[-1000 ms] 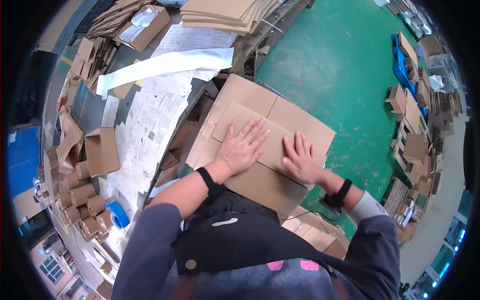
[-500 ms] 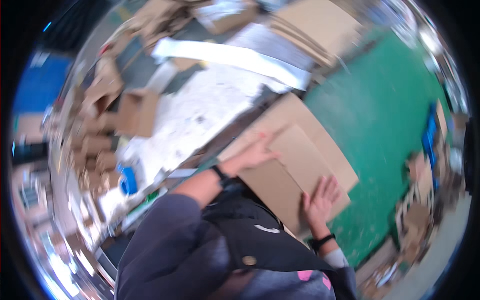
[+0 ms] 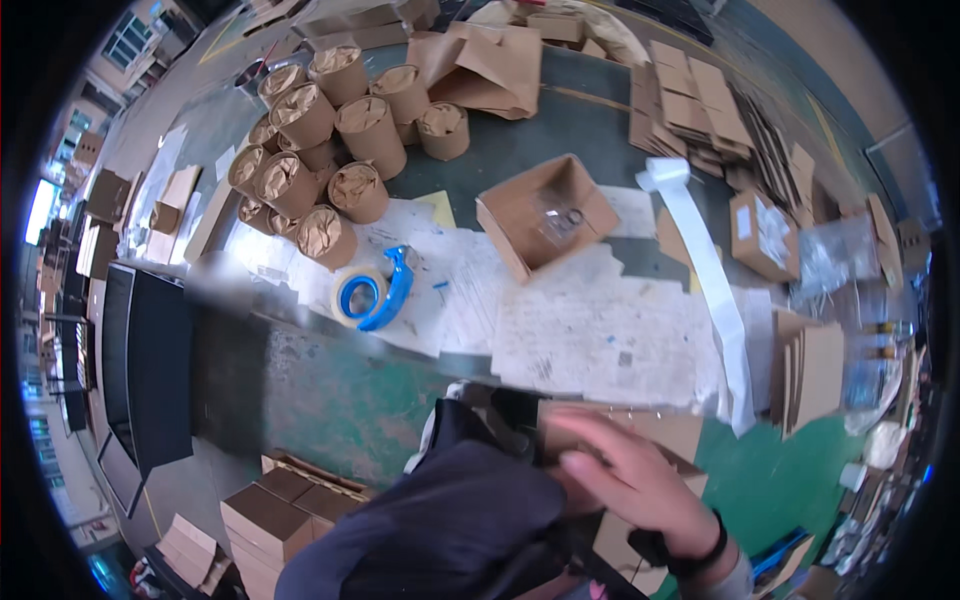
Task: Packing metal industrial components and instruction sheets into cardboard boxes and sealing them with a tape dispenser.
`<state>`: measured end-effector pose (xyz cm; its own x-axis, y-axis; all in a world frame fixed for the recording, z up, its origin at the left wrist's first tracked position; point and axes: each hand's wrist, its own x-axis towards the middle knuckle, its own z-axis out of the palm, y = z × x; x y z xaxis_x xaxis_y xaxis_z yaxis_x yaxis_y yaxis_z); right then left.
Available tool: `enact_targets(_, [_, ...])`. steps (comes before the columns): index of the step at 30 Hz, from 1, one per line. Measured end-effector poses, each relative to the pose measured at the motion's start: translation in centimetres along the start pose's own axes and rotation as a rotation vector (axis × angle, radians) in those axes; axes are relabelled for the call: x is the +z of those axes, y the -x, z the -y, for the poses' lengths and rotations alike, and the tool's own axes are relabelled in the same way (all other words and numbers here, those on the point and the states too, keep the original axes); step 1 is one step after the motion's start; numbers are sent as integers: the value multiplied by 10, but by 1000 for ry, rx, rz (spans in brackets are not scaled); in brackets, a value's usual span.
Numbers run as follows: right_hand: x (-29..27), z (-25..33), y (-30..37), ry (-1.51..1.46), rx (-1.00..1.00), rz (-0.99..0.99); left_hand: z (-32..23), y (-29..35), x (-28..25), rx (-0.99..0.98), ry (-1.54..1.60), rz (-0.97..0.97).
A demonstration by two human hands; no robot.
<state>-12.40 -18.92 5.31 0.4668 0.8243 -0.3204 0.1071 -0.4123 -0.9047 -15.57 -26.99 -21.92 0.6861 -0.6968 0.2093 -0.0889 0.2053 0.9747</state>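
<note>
My right hand (image 3: pixel 640 480), with a dark band at the wrist, is over the brown cardboard (image 3: pixel 672 428) close to my body. Its fingers are stretched out and slightly blurred, the thumb apart, and I see nothing held in them. My left arm (image 3: pixel 450 510), in a dark sleeve, reaches across to the same cardboard. Only a bit of skin shows past the cuff; the left fingers are hidden behind my right hand. Beyond, on the paper-covered table (image 3: pixel 560 345), stand an open cardboard box (image 3: pixel 510 225) with something clear inside and a blue tape dispenser (image 3: pixel 398 290).
Several paper-topped brown cylinders (image 3: pixel 370 140) crowd the table's far left. A white strip (image 3: pixel 705 270) runs down its right side, near stacked flat cardboard (image 3: pixel 700 100) and a small box (image 3: pixel 762 240). Cartons (image 3: pixel 265 520) stand on the floor at lower left, below a black panel (image 3: pixel 150 370).
The view has swung round to face the table. My hands, earlier spread flat on the folded cardboard, are now close together, the right in front of the left.
</note>
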Motion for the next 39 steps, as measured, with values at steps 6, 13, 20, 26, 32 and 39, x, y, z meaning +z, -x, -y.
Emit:
enact_targets(6, [91,-39,-254,610,22,313,-16,28,-64,-44,51,-355])
enact_targets(13, [126,-86,-272,617,-221,-78,-86,307,-164,-189,55,-764])
enact_targets(20, [93,-105,-273,630,150,-113,-53,110,-128,-152,18,-678])
enact_targets(26, [-25,-33,-19,440,546,-451,-44,72,-52,-228,144,-287])
enact_targets(32, [40,-6,294,290,819,-1206,-18,-45,40,-518,-425,302])
enact_targets(39, [175,-114,347,278,863,-1326,-1,-32,38,-412,-418,248])
